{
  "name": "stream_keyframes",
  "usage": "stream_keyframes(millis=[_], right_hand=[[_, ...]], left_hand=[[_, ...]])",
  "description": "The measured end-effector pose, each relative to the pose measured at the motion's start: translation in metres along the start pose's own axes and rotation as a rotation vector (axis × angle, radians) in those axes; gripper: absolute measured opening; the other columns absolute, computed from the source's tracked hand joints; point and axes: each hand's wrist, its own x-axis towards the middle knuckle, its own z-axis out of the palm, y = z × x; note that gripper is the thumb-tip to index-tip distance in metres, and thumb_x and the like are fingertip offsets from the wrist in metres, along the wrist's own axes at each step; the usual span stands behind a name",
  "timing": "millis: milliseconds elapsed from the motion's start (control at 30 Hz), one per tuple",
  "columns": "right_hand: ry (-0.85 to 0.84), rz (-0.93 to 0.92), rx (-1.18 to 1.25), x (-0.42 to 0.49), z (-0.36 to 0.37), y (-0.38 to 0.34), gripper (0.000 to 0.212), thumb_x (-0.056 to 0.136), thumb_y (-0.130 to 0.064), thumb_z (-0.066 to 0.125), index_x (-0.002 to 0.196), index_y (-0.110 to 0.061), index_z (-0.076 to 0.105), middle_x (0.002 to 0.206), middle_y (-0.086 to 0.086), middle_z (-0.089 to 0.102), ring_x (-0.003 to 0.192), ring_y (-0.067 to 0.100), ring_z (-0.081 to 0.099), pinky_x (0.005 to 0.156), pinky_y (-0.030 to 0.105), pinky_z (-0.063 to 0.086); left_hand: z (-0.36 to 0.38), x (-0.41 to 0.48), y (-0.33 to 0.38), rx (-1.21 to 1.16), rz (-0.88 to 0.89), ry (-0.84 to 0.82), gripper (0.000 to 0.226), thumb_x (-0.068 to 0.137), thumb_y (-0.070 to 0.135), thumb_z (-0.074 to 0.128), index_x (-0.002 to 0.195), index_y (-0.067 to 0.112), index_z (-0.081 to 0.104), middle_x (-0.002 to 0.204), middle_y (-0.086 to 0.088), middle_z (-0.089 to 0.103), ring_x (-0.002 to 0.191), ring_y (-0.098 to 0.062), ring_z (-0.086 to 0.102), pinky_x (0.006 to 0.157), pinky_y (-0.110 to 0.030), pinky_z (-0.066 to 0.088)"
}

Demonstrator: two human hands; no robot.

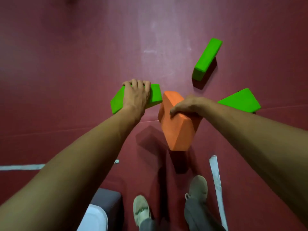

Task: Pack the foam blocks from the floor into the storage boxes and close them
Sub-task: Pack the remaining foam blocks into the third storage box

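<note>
My left hand lies over a green foam block on the dark red floor, fingers curled over its far edge. My right hand grips an orange foam block, which hangs tilted above the floor with its shadow beneath. A second green block lies just right of my right wrist, partly hidden by the arm. A third green block stands on its edge farther back to the right.
A storage box with a grey wall and a white part sits at the bottom left beside my feet. White tape strips mark the floor.
</note>
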Motion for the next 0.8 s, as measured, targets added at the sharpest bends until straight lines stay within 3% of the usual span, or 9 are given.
stream_keyframes(millis=[67, 133, 267, 333, 400, 433, 533, 667, 800], right_hand=[[-0.207, 0.027, 0.160, -0.020, 0.021, -0.013, 0.059, 0.082, -0.044, 0.076, 0.122, -0.008, 0.050, 0.109, 0.018, 0.061, 0.096, 0.033, 0.062, 0.082, 0.041, 0.054], [-0.290, 0.055, 0.285, -0.030, 0.049, -0.020, 0.051, 0.086, -0.040, 0.071, 0.122, -0.011, 0.049, 0.105, 0.019, 0.063, 0.092, 0.035, 0.065, 0.080, 0.046, 0.057], [-0.120, 0.105, 0.576, -0.042, 0.113, -0.036, 0.039, 0.085, -0.041, 0.067, 0.108, -0.011, 0.058, 0.084, 0.011, 0.061, 0.068, 0.026, 0.061, 0.056, 0.034, 0.056], [-0.107, 0.161, 0.661, -0.056, 0.143, -0.049, 0.032, 0.087, -0.045, 0.062, 0.095, -0.015, 0.054, 0.082, 0.007, 0.055, 0.069, 0.023, 0.056, 0.068, 0.037, 0.057], [-0.130, 0.224, 0.682, -0.067, 0.174, -0.062, 0.035, 0.088, -0.051, 0.056, 0.093, -0.017, 0.049, 0.087, 0.009, 0.053, 0.077, 0.026, 0.053, 0.091, 0.046, 0.050], [-0.139, 0.248, 0.689, -0.074, 0.191, -0.070, 0.034, 0.089, -0.051, 0.054, 0.093, -0.018, 0.048, 0.088, 0.010, 0.052, 0.078, 0.027, 0.052, 0.094, 0.047, 0.047], [-0.209, 0.319, 0.786, -0.099, 0.239, -0.091, 0.028, 0.092, -0.044, 0.053, 0.086, -0.017, 0.048, 0.088, 0.010, 0.051, 0.078, 0.027, 0.051, 0.084, 0.047, 0.046], [-0.275, 0.289, 0.818, -0.126, 0.295, -0.108, 0.025, 0.096, -0.040, 0.051, 0.103, -0.017, 0.055, 0.100, 0.015, 0.057, 0.085, 0.032, 0.056, 0.070, 0.049, 0.050], [-0.367, 0.236, 0.685, -0.171, 0.358, -0.148, 0.029, 0.096, -0.038, 0.049, 0.102, -0.010, 0.056, 0.101, 0.020, 0.061, 0.095, 0.038, 0.062, 0.069, 0.047, 0.051]], left_hand=[[0.012, -0.024, -0.007, -0.039, -0.045, -0.035, 0.052, 0.088, 0.031, 0.060, 0.129, 0.009, 0.037, 0.121, -0.013, 0.056, 0.107, -0.034, 0.054, 0.088, -0.048, 0.047], [0.024, -0.053, -0.014, -0.093, -0.108, -0.066, 0.054, 0.089, 0.042, 0.060, 0.127, 0.010, 0.039, 0.118, -0.012, 0.058, 0.105, -0.033, 0.056, 0.085, -0.048, 0.048], [0.066, -0.125, -0.026, -0.181, -0.180, -0.132, 0.061, 0.093, 0.028, 0.049, 0.145, 0.008, 0.026, 0.127, -0.015, 0.051, 0.114, -0.036, 0.052, 0.089, -0.049, 0.046], [0.089, -0.170, -0.040, -0.200, -0.205, -0.125, 0.074, 0.092, 0.028, 0.053, 0.154, 0.014, 0.014, 0.126, -0.014, 0.050, 0.114, -0.035, 0.051, 0.089, -0.049, 0.045], [0.115, -0.214, -0.055, -0.266, -0.252, -0.125, 0.084, 0.090, 0.030, 0.057, 0.157, 0.021, 0.007, 0.125, -0.013, 0.050, 0.112, -0.034, 0.051, 0.088, -0.048, 0.046], [0.129, -0.238, -0.064, -0.307, -0.275, -0.149, 0.086, 0.089, 0.032, 0.059, 0.157, 0.023, 0.007, 0.125, -0.013, 0.050, 0.112, -0.034, 0.050, 0.088, -0.048, 0.046], [0.165, -0.308, -0.097, -0.328, -0.340, -0.131, 0.088, 0.081, 0.038, 0.069, 0.152, 0.022, 0.019, 0.121, -0.011, 0.054, 0.107, -0.033, 0.052, 0.084, -0.045, 0.045], [0.203, -0.395, -0.141, -0.353, -0.308, -0.054, 0.070, 0.073, 0.034, 0.074, 0.131, 0.013, 0.042, 0.114, -0.007, 0.057, 0.102, -0.032, 0.055, 0.087, -0.045, 0.042], [0.235, -0.486, -0.177, -0.345, -0.316, 0.015, 0.061, 0.069, 0.031, 0.074, 0.119, 0.015, 0.043, 0.106, -0.006, 0.058, 0.094, -0.030, 0.056, 0.083, -0.044, 0.043]])
